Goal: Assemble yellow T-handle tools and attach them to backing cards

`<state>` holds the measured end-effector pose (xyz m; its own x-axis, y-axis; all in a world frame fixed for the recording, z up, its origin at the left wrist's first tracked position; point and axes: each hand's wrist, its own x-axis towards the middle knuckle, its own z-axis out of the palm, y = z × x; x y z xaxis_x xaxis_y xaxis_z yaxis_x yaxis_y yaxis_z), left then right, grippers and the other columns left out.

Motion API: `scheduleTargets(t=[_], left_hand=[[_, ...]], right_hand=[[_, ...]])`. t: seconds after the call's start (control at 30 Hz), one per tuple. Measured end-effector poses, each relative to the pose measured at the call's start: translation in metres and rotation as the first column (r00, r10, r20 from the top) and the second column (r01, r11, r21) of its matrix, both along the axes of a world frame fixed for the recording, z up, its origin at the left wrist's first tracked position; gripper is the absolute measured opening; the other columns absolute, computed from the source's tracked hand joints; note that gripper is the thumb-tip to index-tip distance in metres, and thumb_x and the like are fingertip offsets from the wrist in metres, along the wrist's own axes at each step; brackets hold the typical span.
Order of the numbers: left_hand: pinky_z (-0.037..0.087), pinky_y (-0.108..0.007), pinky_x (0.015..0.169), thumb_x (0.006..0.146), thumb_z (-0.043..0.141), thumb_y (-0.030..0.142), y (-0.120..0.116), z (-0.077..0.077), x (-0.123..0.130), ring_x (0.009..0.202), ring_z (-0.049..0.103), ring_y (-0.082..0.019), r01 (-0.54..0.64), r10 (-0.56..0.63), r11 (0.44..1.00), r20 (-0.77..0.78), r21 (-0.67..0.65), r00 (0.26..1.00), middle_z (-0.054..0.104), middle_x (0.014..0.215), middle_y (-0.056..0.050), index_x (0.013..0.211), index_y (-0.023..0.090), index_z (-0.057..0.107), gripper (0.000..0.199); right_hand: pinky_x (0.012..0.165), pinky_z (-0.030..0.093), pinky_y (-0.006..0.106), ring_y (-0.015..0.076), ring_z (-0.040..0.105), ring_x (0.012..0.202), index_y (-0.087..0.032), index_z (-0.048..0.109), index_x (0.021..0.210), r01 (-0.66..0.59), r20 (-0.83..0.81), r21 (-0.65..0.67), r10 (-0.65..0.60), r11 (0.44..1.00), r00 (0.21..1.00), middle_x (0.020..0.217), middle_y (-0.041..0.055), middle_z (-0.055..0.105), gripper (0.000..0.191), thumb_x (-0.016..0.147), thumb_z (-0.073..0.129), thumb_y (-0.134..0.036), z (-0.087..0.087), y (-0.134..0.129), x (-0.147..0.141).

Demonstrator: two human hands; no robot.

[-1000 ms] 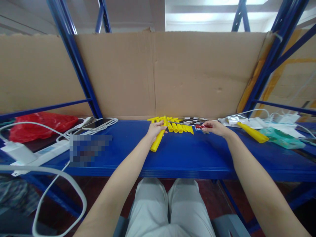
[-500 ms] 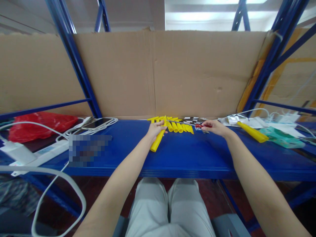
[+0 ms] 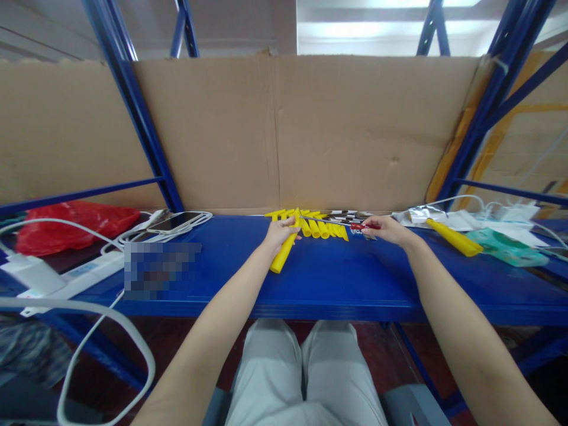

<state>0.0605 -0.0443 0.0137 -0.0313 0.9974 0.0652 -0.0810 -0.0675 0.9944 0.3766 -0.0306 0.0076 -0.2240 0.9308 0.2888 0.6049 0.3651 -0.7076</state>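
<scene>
The person's left hand [image 3: 280, 232] is bent around a yellow, long, hollow-looking plastic tube [image 3: 282, 254], which lies in front of a blue metal table's [image 3: 328, 281] cardboard back wall [image 3: 337, 136]. The long axis of this tube goes from its near end, low and a little to the left, up and away toward the row of other yellow tubes [image 3: 316, 229]. The right hand [image 3: 382, 229] is well apart on the right side, with fingers closed on a red-handled tool with a thin metal shaft [image 3: 357, 227]; the shaft points leftward, across the tube's axis, to its far end. So the left hand is the nearer one to the tube, and the right hand reaches toward it only through the shaft. Whether the tip touches the tube or enters it, I cannot tell. The tube's middle is covered by the left fingers, its far end mixes with the same-coloured row behind, and on the left a pixelated patch [image 3: 155, 272] hides what lies there.
</scene>
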Motion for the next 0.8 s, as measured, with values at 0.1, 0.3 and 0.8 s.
scheduleTargets(t=[0.1,0.3,0.8], left_hand=[[0.042,-0.017,0.035,0.063,0.074,-0.001,-0.001,0.001,0.000,0.047,0.063,-0.010,-0.017,0.016,1.000,-0.008,-0.016,1.000,0.065,0.122,-0.015,0.120,0.016,0.066,0.060],[0.041,-0.016,0.036,0.061,0.075,-0.001,0.002,-0.001,-0.002,0.048,0.064,-0.010,-0.055,0.055,0.998,-0.038,-0.004,0.998,0.064,0.122,-0.017,0.117,0.014,0.067,0.059],[0.045,-0.018,0.035,0.062,0.075,-0.003,0.002,-0.001,-0.003,0.053,0.068,-0.016,-0.053,0.048,0.995,-0.058,-0.083,0.997,0.063,0.123,-0.022,0.123,0.011,0.062,0.064]], right_hand=[[0.060,0.048,0.031,0.0155,0.057,0.061,-0.019,0.064,0.082,-0.017,0.043,0.000,0.017,1.000,0.999,0.067,0.0015,0.064,0.049,0.060,0.068,-0.063,0.002,-0.002,-0.001],[0.056,0.045,0.029,0.0152,0.057,0.059,-0.020,0.062,0.077,-0.036,0.095,-0.057,0.041,0.998,0.995,0.064,0.0015,0.063,0.047,0.065,0.063,-0.066,0.013,-0.014,-0.010],[0.052,0.041,0.027,0.0132,0.052,0.052,-0.020,0.058,0.072,-0.052,0.144,-0.039,0.057,0.998,0.988,0.059,0.0003,0.058,0.048,0.062,0.066,-0.066,0.017,-0.021,-0.019]])
